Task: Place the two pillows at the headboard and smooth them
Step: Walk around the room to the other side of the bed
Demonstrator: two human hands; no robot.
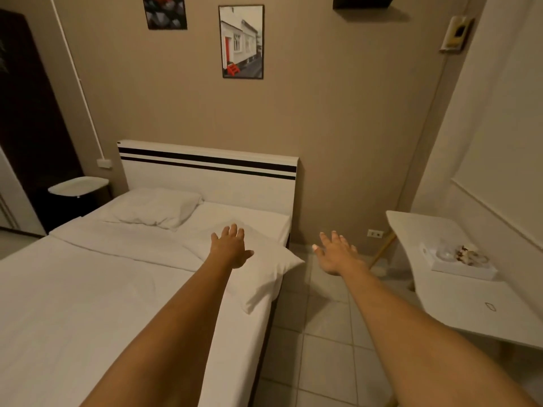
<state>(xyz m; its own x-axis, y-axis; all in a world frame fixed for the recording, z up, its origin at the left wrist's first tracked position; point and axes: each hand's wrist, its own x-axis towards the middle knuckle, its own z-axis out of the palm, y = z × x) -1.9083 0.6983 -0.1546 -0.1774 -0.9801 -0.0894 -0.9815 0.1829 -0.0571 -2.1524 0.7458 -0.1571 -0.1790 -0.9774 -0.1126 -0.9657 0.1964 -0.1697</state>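
Observation:
A white pillow [158, 208] lies at the left of the bed, up against the white headboard [211, 183] with two black stripes. A second white pillow [264, 274] lies askew on the right side of the bed [88, 289], its corner hanging over the bed's edge, a little short of the headboard. My left hand [230, 246] is stretched out over this pillow, fingers spread, palm down, holding nothing. Off the bed's right side, my right hand [335, 254] hovers above the tiled floor, fingers apart and empty.
A white table [458, 306] with a tray [461, 262] of small items stands at the right. A tiled floor [320, 333] runs between bed and table. A small side table [78, 186] stands left of the headboard. Framed pictures [241, 42] hang on the wall.

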